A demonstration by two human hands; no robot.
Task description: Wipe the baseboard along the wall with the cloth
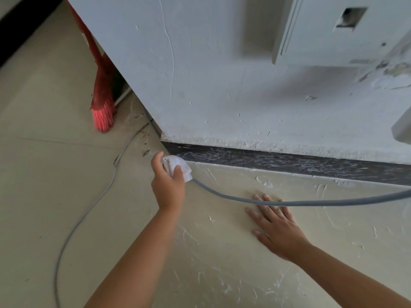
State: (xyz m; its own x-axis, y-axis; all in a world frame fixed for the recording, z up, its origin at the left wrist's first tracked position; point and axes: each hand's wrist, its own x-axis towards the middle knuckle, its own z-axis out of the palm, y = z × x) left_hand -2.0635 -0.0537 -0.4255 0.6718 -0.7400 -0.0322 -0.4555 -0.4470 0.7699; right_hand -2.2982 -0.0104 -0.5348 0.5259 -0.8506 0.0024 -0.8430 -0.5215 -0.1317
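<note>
— Wall first, rough plaster; at its foot runs the dark baseboard, dusty, ending at the wall's corner on the left. Grey cable trails over the tiled floor; a red broom leans round the corner.

— And the hands?

— Right hand lies flat on the floor, fingers spread. Left hand pinches the white cloth against the baseboard's corner end.

— Handling?

— Soft, light, floppy, I'd judge; keep it bunched so it stays firm under pressure
</note>
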